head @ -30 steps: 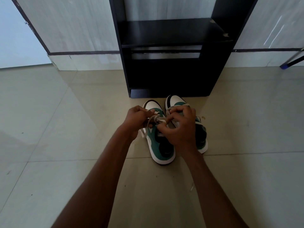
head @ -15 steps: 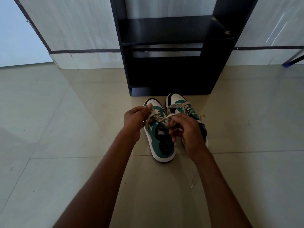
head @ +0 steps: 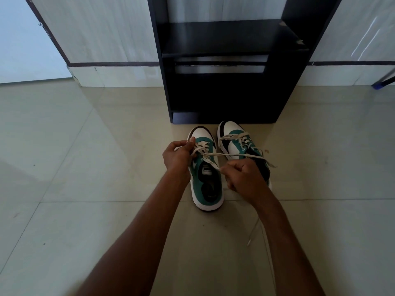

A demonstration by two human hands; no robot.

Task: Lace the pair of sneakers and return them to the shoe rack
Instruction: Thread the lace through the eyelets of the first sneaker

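Note:
Two green, white and black sneakers stand side by side on the floor, toes toward the black shoe rack (head: 230,45). The left sneaker (head: 206,182) has a cream lace (head: 211,154) crossed over its upper eyelets. My left hand (head: 178,158) is closed on one end of that lace at the shoe's left side. My right hand (head: 243,178) grips the other end, pulled toward me beside the shoe's opening. The right sneaker (head: 235,142) is partly hidden behind my right hand, its laces lying loose across its tongue.
The rack stands against a pale tiled wall, its dark shelves holding nothing that I can see. Beige floor tiles (head: 85,189) spread out on both sides. A loose lace end (head: 253,229) trails on the floor by my right forearm. A blue-tipped leg (head: 382,82) shows at far right.
My hands have drawn apart: the right one pulled back toward me with its lace end, uncovering the right sneaker, while the left stayed at the shoe's left side.

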